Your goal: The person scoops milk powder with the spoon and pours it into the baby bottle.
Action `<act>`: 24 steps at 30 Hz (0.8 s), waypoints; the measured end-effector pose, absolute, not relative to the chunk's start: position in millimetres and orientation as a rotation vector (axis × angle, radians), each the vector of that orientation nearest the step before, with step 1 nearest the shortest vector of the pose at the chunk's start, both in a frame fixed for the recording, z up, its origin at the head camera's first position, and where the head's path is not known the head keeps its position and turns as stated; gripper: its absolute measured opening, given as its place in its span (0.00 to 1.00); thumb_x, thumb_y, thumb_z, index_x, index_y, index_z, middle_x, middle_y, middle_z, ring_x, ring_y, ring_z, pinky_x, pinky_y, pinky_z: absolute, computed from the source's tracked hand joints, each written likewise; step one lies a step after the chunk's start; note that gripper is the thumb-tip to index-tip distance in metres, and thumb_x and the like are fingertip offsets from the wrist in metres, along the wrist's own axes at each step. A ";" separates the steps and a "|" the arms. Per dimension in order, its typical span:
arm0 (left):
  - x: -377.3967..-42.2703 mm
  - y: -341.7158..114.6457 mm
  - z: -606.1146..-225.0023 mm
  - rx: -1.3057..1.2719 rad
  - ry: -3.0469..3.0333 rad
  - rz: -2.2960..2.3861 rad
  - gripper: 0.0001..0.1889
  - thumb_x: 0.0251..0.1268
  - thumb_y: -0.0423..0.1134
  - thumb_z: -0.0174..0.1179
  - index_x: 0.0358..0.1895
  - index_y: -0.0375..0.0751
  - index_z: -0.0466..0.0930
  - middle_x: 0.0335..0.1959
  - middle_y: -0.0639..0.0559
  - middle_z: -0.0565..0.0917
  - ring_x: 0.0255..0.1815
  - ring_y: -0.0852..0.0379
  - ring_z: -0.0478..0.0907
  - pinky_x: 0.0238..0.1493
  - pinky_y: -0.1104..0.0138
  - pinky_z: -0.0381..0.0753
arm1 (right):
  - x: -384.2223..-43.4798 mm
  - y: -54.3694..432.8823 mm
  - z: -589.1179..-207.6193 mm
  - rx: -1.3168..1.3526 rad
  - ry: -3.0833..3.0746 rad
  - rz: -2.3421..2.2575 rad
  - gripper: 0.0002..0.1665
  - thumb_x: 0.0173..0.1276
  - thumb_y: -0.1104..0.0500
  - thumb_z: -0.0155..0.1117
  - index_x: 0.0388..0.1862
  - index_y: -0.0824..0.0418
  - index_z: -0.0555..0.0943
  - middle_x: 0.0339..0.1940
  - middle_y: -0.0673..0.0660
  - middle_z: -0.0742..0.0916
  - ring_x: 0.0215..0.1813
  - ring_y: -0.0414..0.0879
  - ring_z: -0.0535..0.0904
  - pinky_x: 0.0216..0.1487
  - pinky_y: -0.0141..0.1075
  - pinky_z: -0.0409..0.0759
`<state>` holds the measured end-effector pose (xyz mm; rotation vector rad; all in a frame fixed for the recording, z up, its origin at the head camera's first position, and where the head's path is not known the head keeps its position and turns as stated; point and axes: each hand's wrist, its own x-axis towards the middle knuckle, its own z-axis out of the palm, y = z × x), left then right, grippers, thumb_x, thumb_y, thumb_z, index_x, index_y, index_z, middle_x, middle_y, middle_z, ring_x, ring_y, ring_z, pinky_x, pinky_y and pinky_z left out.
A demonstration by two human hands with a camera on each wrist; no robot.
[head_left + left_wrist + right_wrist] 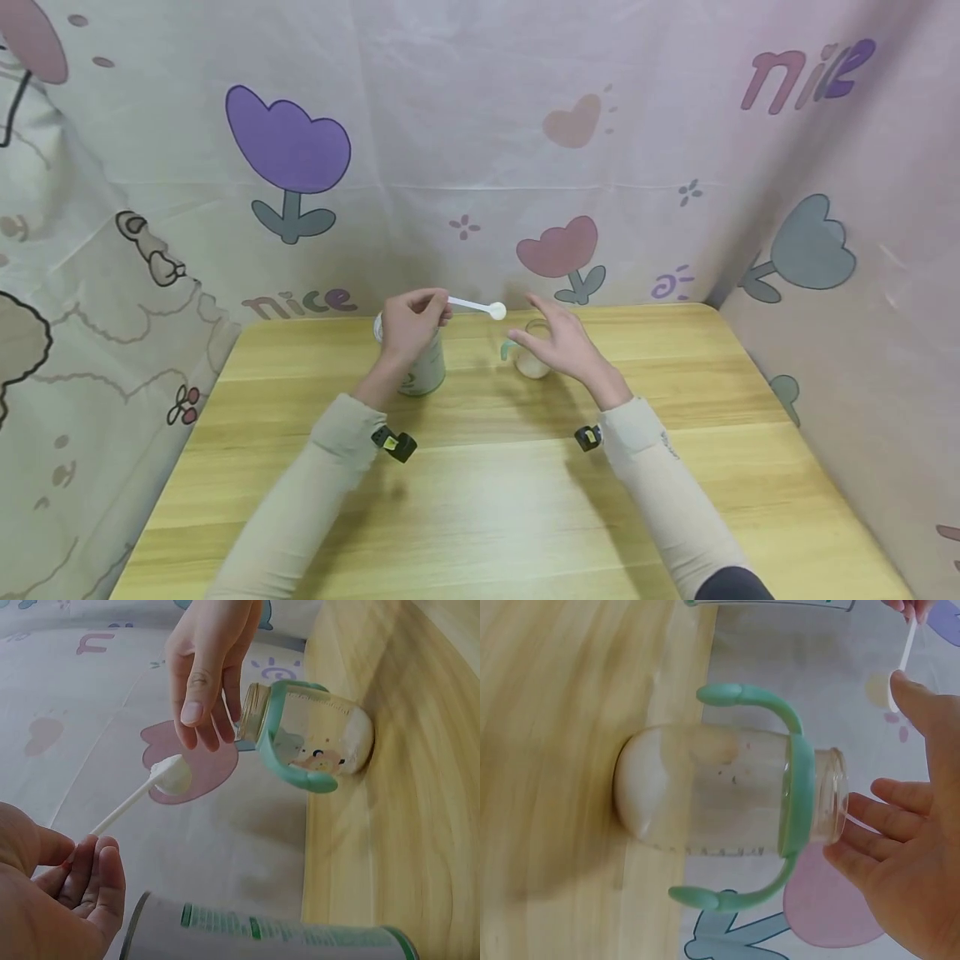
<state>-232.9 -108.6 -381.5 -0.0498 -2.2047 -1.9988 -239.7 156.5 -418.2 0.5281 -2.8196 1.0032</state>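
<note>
My left hand (411, 327) pinches the handle end of a white measuring scoop (127, 807), its bowl heaped with white powder (172, 774). Below that hand stands a powder can (425, 367), white with green print in the left wrist view. A clear baby bottle (712, 787) with mint-green handles (799, 795) stands uncapped on the table, white powder (641, 784) at its bottom. My right hand (562, 340) is spread beside the bottle's mouth with nothing gripped; whether its fingertips touch the rim I cannot tell. The scoop is held between can and bottle, above table height.
The wooden table (480, 500) ends at a printed cloth backdrop (450, 125) just behind the can and bottle. More printed cloth hangs at the left and right sides. Small black wrist devices (394, 444) sit at both cuffs.
</note>
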 end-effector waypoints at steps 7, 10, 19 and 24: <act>-234.2 -92.8 -384.0 -0.079 -2.220 -1.998 0.13 0.76 0.35 0.63 0.53 0.27 0.87 0.43 0.31 0.90 0.33 0.63 0.87 0.42 0.72 0.89 | -237.0 164.0 -421.4 0.530 -2.808 1.025 0.51 0.73 0.36 0.67 0.83 0.62 0.64 0.79 0.64 0.74 0.81 0.61 0.68 0.81 0.58 0.66; -234.3 -86.6 -384.8 -0.079 -2.225 -1.989 0.13 0.76 0.35 0.64 0.52 0.28 0.88 0.42 0.32 0.90 0.33 0.62 0.87 0.41 0.72 0.89 | -235.4 167.4 -424.0 0.515 -2.813 1.037 0.51 0.72 0.35 0.68 0.83 0.62 0.64 0.79 0.65 0.74 0.81 0.62 0.68 0.80 0.60 0.66; -237.1 -71.1 -388.5 -0.100 -2.235 -1.985 0.11 0.76 0.35 0.64 0.50 0.30 0.89 0.40 0.34 0.91 0.35 0.56 0.88 0.41 0.72 0.89 | -233.9 178.8 -433.8 0.443 -2.835 1.019 0.50 0.71 0.36 0.69 0.81 0.61 0.66 0.78 0.66 0.75 0.80 0.64 0.69 0.80 0.62 0.64; -237.5 -62.6 -391.2 -0.102 -2.227 -1.999 0.11 0.75 0.34 0.64 0.51 0.29 0.88 0.41 0.34 0.91 0.35 0.58 0.88 0.42 0.71 0.89 | -233.2 183.2 -439.0 0.431 -2.835 1.037 0.51 0.70 0.36 0.71 0.82 0.61 0.66 0.78 0.67 0.75 0.79 0.66 0.69 0.79 0.63 0.65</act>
